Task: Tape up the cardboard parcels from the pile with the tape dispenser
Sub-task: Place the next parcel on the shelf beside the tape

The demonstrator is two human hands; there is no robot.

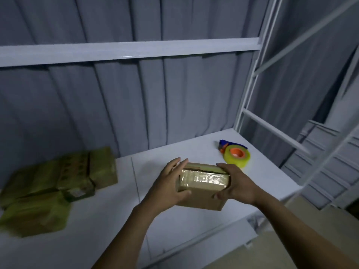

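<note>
My left hand [171, 185] and right hand [236, 186] grip one parcel [202, 193], fingers [223, 166] curled round its ends, tape already on; tape dispenser [235, 155] idle near the bench's [108, 220] right edge, pile [54, 183] likely waiting

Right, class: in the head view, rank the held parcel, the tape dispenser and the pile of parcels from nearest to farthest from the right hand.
1. The parcel: gripped by the right hand itself.
2. The tape dispenser: on the table, just behind that hand.
3. The pile: far left of the table.
</note>
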